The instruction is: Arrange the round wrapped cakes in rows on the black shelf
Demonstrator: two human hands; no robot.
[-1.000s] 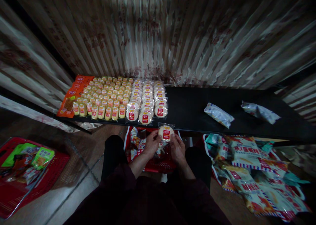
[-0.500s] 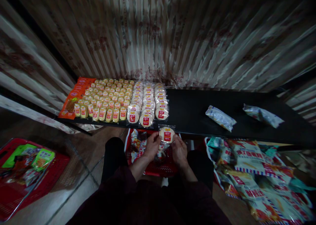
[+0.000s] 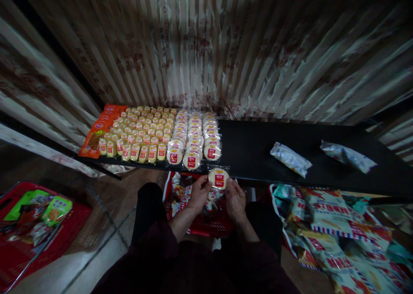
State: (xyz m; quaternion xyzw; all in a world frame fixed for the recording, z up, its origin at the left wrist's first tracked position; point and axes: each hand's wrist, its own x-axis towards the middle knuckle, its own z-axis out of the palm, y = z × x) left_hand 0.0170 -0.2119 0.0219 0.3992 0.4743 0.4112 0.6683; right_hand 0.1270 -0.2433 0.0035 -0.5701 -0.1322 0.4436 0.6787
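Between my left hand (image 3: 200, 194) and my right hand (image 3: 235, 199) is a round wrapped cracker (image 3: 218, 179) with a red label, pinched at its two sides just in front of the shelf edge. Three rows of similar wrapped crackers (image 3: 192, 158) overlap on the black shelf (image 3: 245, 143). Left of them stand many small yellow wrapped cakes (image 3: 138, 133), and an orange packet (image 3: 102, 128) lies at the left end. Below my hands, a red basket (image 3: 213, 227) with white rims holds more wrapped snacks.
Two silvery-white packets (image 3: 291, 158) (image 3: 348, 154) lie on the shelf's right part. Large snack bags (image 3: 332, 208) overfill a basket at lower right. Another red basket (image 3: 69, 225) with green packets stands on the floor at left. A striped curtain (image 3: 200, 49) hangs behind.
The view has shifted slightly, so the shelf and baskets appear a little lower. Both hands still hold the same cracker in nearly the same place.
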